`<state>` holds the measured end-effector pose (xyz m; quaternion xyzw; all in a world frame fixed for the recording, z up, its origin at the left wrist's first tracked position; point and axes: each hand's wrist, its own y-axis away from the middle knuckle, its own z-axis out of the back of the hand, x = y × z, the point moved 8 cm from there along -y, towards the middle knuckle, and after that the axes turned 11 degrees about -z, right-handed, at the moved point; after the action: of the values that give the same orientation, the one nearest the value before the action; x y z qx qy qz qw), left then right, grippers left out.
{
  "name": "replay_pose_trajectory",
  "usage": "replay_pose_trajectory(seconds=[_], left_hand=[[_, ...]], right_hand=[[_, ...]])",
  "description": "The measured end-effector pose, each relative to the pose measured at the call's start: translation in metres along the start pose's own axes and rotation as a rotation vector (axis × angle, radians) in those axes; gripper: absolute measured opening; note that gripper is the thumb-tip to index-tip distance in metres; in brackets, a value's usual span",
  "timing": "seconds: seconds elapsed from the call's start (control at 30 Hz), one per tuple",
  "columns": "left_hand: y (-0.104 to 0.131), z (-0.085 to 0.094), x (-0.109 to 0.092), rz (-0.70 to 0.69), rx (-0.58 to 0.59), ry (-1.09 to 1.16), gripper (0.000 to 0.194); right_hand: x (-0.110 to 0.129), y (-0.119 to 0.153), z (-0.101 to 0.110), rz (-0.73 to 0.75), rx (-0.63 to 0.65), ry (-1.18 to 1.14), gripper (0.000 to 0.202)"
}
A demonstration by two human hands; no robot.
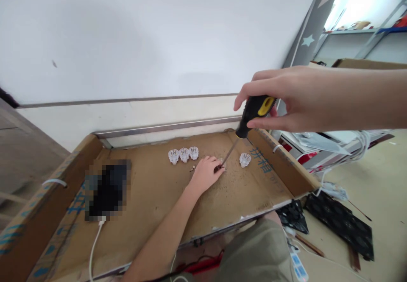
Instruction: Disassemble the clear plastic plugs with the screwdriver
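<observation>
My right hand is closed around the black and yellow handle of a screwdriver, whose shaft slants down and to the left. The screwdriver's tip meets the fingertips of my left hand. That left hand rests low on the cardboard, its fingers pressed around something small and mostly hidden. Left of it, a bit of metal pokes out. Three whitish see-through plug pieces with metal prongs stand in a row beyond my left hand. Another such plug piece sits alone to the right.
A cardboard tray with raised sides forms the work surface, against a white wall. At left lies a blurred dark device with a white cable. Black panels and a power strip lie on the floor, right.
</observation>
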<state>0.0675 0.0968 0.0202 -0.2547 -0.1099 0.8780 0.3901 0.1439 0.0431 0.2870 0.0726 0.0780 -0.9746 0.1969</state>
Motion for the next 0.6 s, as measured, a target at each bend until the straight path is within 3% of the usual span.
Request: replay_pose_trajectory(seconds=[0.2, 0.33, 0.53, 0.6], left_hand=[[0.0003, 0.0005, -0.0003, 0.001, 0.006, -0.013, 0.016], [0.0004, 0.0011, -0.0007, -0.004, 0.002, -0.015, 0.017], [0.0002, 0.0014, -0.0004, 0.011, 0.005, -0.005, 0.017], [0.0003, 0.0019, -0.0008, 0.015, 0.007, -0.004, 0.017]], right_hand=[[0.0023, 0.0023, -0.0003, -0.014, 0.051, 0.028, 0.037], [0.0055, 0.0035, -0.0002, -0.025, 0.095, -0.083, 0.037], [0.0071, 0.0048, -0.0004, -0.022, 0.055, -0.071, 0.029], [0.0081, 0.0053, 0.0008, 0.010, 0.013, -0.099, 0.036]])
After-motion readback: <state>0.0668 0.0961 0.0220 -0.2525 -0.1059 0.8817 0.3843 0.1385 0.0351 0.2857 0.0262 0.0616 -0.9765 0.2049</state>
